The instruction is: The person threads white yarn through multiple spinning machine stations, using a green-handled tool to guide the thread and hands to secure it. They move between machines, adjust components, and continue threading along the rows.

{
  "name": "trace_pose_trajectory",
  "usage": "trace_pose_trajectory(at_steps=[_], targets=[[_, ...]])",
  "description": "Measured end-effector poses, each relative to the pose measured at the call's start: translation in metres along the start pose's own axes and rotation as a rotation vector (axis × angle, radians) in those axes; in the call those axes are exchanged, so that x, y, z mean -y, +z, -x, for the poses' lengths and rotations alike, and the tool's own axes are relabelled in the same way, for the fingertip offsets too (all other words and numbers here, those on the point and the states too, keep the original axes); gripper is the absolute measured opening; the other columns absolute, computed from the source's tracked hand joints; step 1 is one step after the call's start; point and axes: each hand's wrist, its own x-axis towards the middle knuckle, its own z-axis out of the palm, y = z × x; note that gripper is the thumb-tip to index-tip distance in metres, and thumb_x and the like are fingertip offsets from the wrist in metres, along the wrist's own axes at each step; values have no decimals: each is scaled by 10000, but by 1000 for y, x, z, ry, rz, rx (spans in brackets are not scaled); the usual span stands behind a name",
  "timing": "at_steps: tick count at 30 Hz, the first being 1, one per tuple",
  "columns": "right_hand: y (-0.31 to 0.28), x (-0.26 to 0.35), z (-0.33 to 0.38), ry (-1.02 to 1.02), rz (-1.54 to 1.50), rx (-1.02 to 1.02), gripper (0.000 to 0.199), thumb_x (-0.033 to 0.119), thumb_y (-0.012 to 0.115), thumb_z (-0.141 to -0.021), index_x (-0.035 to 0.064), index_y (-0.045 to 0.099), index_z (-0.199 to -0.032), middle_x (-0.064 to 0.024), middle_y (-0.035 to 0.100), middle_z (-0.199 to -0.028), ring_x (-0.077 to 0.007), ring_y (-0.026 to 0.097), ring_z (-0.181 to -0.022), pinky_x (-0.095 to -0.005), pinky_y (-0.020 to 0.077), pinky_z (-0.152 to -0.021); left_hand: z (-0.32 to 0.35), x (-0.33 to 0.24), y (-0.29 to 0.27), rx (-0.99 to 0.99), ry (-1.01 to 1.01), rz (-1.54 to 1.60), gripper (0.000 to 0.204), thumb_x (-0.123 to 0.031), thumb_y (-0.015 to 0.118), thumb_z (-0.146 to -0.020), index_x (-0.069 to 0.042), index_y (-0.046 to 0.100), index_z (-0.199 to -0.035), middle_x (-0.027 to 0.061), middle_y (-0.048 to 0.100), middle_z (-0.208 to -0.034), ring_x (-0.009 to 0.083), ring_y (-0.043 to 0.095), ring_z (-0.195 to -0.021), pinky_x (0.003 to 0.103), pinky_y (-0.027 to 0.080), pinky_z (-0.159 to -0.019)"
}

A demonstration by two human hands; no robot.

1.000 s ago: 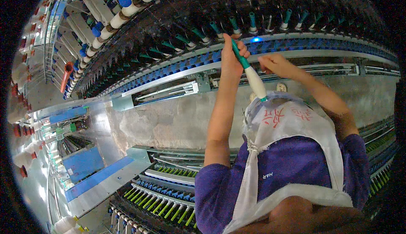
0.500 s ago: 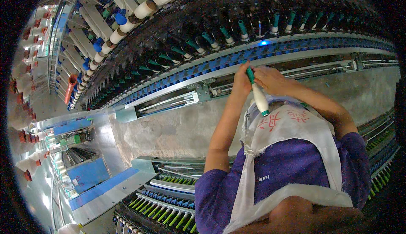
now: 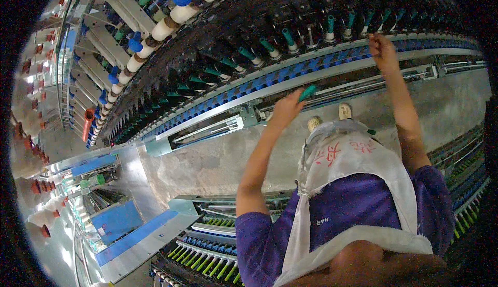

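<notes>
My left hand [image 3: 286, 109] is raised in front of the spinning frame, closed around a teal-green bobbin tube [image 3: 307, 92] whose tip sticks out above the fingers. My right hand [image 3: 383, 49] reaches further right and touches the row of teal spindles [image 3: 288, 39] at the blue rail [image 3: 270, 82]. Its fingers curl at the rail, and whether they grip anything is unclear. A white apron pouch [image 3: 345, 154] with red marks hangs at my waist between both arms.
Large white yarn packages with blue caps [image 3: 176, 7] hang along the top of the machine. A grey concrete aisle floor [image 3: 207, 162] runs below, with my shoes [image 3: 344, 111] on it. A second frame with green tubes [image 3: 202, 258] stands behind me.
My left hand came down from the spindle row with a white-wound bobbin toward the pouch and now holds only a green tube. My right hand moved right and up to the rail.
</notes>
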Motion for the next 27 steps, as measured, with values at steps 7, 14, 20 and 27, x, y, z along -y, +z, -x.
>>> trace_pose_trajectory(at_steps=[7, 14, 20, 27], targets=[[-57, -27, -16, -493, 1733, 395, 139, 211, 550, -854, 85, 594, -894, -91, 563, -669, -228, 542, -569, -398, 466, -597, 87, 132, -28, -442, -481, 23, 390, -255, 548, -852, -48, 425, -1159, 135, 589, -780, 250, 590, -666, 363, 461, -560], [26, -103, -27, -530, 1717, 485, 225, 322, 540, -833, 138, 661, -880, -108, 633, -734, -340, 598, -687, -462, 474, -646, 113, 177, -44, -1275, -905, 951, 399, -390, 490, -887, -26, 407, -1026, 76, 486, -798, 172, 495, -628, 316, 436, -506], [38, -113, -34, -565, 1875, 465, 255, 332, 511, -838, 124, 655, -877, -127, 623, -708, -342, 595, -646, -471, 470, -636, 135, 176, -59, -869, -953, 542, 403, -361, 478, -903, -32, 416, -1126, 78, 538, -739, 138, 508, -553, 250, 407, -432], [28, -147, -6, -462, 1856, 649, 264, 327, 507, -833, 89, 617, -802, -142, 605, -706, -332, 591, -661, -471, 460, -619, 75, 77, -49, -489, -828, 410, 574, -450, 571, -815, 27, 450, -1110, 202, 604, -866, 324, 589, -800, 375, 447, -692]])
